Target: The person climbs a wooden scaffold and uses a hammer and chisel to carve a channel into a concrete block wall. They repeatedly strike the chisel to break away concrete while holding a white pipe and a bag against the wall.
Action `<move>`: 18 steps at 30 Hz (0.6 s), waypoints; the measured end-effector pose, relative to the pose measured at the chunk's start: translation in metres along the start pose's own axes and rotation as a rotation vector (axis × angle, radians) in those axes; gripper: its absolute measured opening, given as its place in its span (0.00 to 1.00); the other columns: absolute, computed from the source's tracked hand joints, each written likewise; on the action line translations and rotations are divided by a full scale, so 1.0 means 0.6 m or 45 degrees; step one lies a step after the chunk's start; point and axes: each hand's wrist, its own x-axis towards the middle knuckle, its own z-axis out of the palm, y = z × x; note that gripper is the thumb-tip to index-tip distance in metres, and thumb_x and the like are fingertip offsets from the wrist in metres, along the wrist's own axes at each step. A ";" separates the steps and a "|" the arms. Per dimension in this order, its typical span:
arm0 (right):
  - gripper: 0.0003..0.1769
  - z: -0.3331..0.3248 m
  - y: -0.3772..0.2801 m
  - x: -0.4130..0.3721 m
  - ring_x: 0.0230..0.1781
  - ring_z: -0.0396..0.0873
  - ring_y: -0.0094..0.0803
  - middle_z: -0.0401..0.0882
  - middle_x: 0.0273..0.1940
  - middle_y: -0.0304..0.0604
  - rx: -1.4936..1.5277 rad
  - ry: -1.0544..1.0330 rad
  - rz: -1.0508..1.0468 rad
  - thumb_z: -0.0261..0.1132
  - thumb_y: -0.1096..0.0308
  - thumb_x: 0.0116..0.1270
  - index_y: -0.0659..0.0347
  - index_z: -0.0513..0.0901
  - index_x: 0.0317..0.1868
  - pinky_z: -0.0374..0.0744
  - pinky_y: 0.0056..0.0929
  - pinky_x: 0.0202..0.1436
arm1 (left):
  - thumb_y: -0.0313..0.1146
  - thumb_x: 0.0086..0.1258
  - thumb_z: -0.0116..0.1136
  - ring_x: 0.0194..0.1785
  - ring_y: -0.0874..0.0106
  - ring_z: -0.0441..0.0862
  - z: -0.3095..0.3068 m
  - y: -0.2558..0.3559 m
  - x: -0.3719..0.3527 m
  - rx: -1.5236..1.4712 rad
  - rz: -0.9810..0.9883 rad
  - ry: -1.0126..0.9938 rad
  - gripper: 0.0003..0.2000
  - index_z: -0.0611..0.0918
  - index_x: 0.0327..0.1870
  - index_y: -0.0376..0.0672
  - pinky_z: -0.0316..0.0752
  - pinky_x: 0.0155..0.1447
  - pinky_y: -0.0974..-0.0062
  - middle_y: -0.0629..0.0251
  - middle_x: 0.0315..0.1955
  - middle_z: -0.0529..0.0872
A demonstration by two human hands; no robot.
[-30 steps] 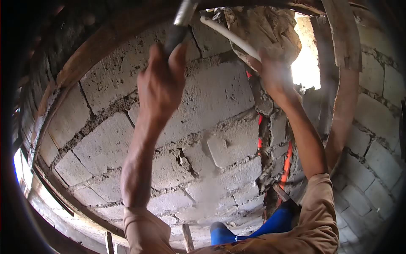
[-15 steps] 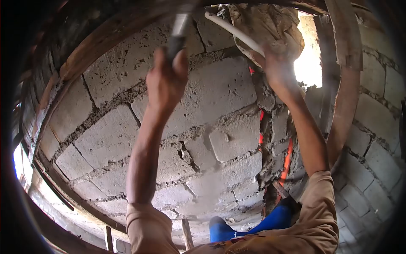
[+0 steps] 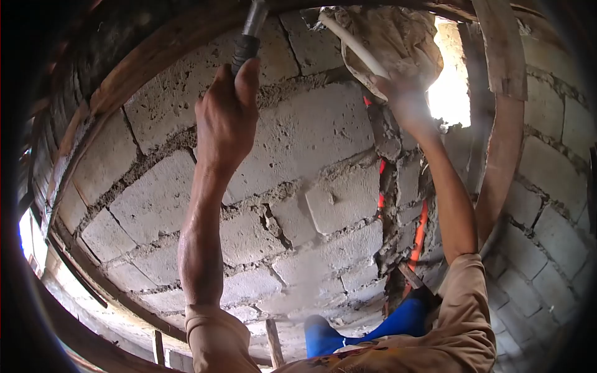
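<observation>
Raised at upper left, my left hand (image 3: 227, 121) is wrapped round the black ribbed grip of a metal-shafted tool (image 3: 254, 22). The tool's far end is cut off by the top edge, so its head does not show. My right hand (image 3: 407, 102), blurred, is closed round the lower end of a pale straight rod (image 3: 354, 45). That rod slants up and left to the top of the block wall (image 3: 317, 133). Behind it hangs a crumpled tan sack (image 3: 401, 46), close to the fingers.
A bright opening (image 3: 451, 93) lies right of the sack, beside wooden posts (image 3: 500, 149). Orange conduit (image 3: 420, 233) runs down a rough broken channel in the wall. A curved-looking timber beam (image 3: 143, 71) crosses upper left. A wooden handle (image 3: 410, 275) leans near my blue-clad leg (image 3: 398, 323).
My left hand has shifted left, and its tool now tilts to the right and shows more sharply. My right hand stays on the rod, nearly in place. The view has shifted slightly.
</observation>
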 end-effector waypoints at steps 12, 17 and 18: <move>0.27 -0.037 -0.017 -0.004 0.34 0.78 0.53 0.77 0.30 0.59 -0.080 -0.036 -0.030 0.57 0.50 0.71 0.66 0.73 0.57 0.77 0.49 0.43 | 0.53 0.77 0.41 0.17 0.75 0.78 0.054 -0.015 0.046 0.177 0.152 -0.126 0.24 0.76 0.42 0.36 0.71 0.17 0.71 0.65 0.15 0.78; 0.21 -0.032 -0.015 0.013 0.28 0.80 0.51 0.78 0.28 0.59 -0.146 0.128 -0.172 0.57 0.55 0.72 0.65 0.74 0.54 0.76 0.45 0.31 | 0.53 0.76 0.42 0.18 0.67 0.81 0.010 0.017 0.037 -0.050 0.040 -0.002 0.24 0.76 0.44 0.36 0.73 0.18 0.68 0.58 0.18 0.81; 0.20 -0.029 -0.017 0.008 0.28 0.80 0.51 0.78 0.27 0.59 -0.130 0.076 -0.109 0.58 0.57 0.72 0.65 0.74 0.54 0.76 0.44 0.31 | 0.53 0.76 0.43 0.19 0.66 0.81 0.008 0.027 0.026 -0.132 -0.004 0.077 0.24 0.76 0.44 0.36 0.74 0.20 0.67 0.58 0.18 0.81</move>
